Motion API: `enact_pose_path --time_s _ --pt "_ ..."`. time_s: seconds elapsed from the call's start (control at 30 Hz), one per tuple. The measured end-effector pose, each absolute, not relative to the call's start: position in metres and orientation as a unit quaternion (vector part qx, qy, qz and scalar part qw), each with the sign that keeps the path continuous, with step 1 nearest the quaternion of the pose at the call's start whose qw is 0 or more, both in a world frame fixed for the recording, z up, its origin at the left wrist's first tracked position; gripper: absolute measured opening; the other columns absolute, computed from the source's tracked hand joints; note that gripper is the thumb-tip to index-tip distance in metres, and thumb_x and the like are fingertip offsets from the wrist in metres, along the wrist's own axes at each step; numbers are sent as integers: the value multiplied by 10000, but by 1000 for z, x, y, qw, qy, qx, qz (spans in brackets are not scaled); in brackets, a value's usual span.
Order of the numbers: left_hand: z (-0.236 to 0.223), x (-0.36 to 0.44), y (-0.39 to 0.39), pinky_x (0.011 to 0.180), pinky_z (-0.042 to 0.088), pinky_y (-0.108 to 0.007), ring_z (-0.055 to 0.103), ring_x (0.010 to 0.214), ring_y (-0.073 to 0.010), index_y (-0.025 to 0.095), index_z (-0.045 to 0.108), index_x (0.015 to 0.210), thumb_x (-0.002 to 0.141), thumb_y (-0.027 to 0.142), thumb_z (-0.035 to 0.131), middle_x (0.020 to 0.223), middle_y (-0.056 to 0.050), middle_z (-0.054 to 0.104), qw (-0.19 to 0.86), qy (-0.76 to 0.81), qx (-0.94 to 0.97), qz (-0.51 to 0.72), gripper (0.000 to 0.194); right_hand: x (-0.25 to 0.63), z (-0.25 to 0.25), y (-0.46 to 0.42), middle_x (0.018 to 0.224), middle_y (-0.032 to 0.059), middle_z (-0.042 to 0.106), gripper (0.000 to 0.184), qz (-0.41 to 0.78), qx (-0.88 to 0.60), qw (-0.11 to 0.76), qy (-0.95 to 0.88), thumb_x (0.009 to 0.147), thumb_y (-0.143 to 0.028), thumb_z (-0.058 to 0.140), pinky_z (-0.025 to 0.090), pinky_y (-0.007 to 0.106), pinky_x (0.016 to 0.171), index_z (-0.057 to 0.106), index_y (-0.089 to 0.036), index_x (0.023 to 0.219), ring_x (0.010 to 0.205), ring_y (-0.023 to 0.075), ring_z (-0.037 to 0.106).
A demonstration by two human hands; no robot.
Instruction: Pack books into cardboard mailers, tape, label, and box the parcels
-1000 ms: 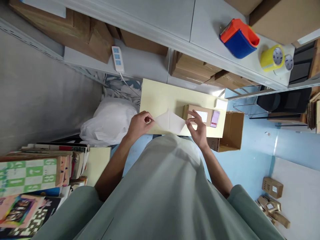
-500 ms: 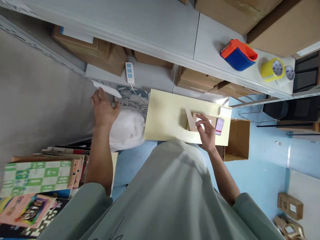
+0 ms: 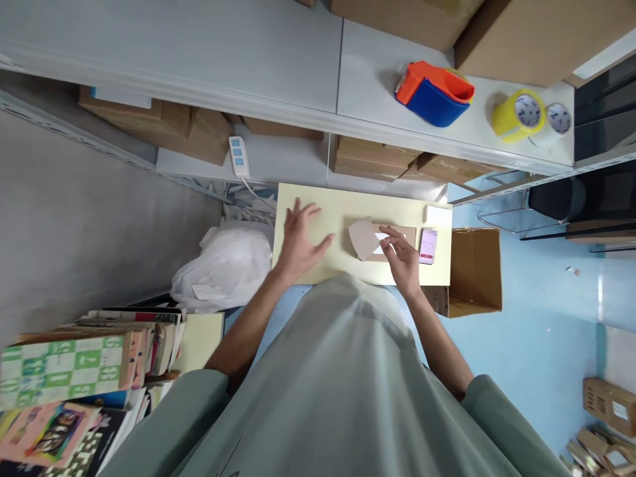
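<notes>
My left hand hangs over the left part of the cream tabletop, its fingers spread and nothing in them. A small cardboard box lies on the table, a white label on its top partly covered by my fingers. My right hand pinches the edge of a thin, pale sheet, which looks like a peeled sticker label and curls over the box's left end. To the right of the box lies a phone with a pink screen. A small white box sits behind the phone.
On the shelf stand an orange and blue tape dispenser and tape rolls. A white plastic bag is left of the table; an open carton is at its right. Stacked books fill the lower left.
My left hand has moved right, from beside the plastic bag to over the table; the white scrap near it is gone from there. The pale sheet in my right hand now shows broader.
</notes>
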State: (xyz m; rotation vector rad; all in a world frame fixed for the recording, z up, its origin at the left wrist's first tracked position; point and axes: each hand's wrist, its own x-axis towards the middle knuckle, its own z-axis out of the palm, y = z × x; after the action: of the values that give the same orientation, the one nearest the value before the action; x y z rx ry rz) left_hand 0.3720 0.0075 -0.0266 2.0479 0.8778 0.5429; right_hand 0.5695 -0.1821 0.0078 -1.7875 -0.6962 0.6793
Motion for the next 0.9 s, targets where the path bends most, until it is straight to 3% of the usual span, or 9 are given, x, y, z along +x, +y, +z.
enact_pose_path --time_s 0.07,0.17,0.43,0.63,0.77,0.9 --pt "-15 400 -30 1433 197 -635 388 1685 -350 254 551 1447 932 375 818 1408 -118 755 424 295 825 229 592 579 10 -187 1439 97 772 377 306 -738 540 -266 990 -650 755 444 591 1299 743 -279 929 1538 331 584" --pt "-6 437 -76 1426 256 -642 512 1612 -337 278 590 1319 914 335 851 1261 -74 806 419 276 832 237 485 594 13 -196 1430 96 778 372 340 -719 562 -226 972 -637 777 455 560 1287 752 -270 914 1495 333 619" --pt "-12 504 -125 1394 320 -623 684 1448 -304 289 595 1079 920 220 825 1114 -28 846 464 303 800 229 288 640 2 -227 1378 72 798 358 391 -681 603 -138 920 -620 810 470 536 1252 736 -272 877 1423 335 661" --pt "-13 531 -138 1166 544 -516 708 1395 -328 276 595 1037 889 385 848 1138 -78 845 622 393 656 168 312 683 -11 -253 1436 81 766 327 407 -678 595 -146 939 -588 793 447 543 1265 730 -270 897 1462 339 631" --pt "-24 537 -138 1008 596 -435 785 1149 -294 252 618 973 798 435 888 1093 -74 822 700 454 526 167 370 708 -34 -271 1460 91 746 283 384 -705 578 -148 925 -544 801 419 545 1283 735 -270 936 1461 339 631" --pt "-31 539 -137 946 585 -378 762 997 -229 247 634 923 769 450 889 964 -30 778 733 487 441 175 361 721 -59 -285 1448 112 745 280 389 -734 540 -135 900 -523 797 438 543 1270 756 -262 992 1440 344 645"
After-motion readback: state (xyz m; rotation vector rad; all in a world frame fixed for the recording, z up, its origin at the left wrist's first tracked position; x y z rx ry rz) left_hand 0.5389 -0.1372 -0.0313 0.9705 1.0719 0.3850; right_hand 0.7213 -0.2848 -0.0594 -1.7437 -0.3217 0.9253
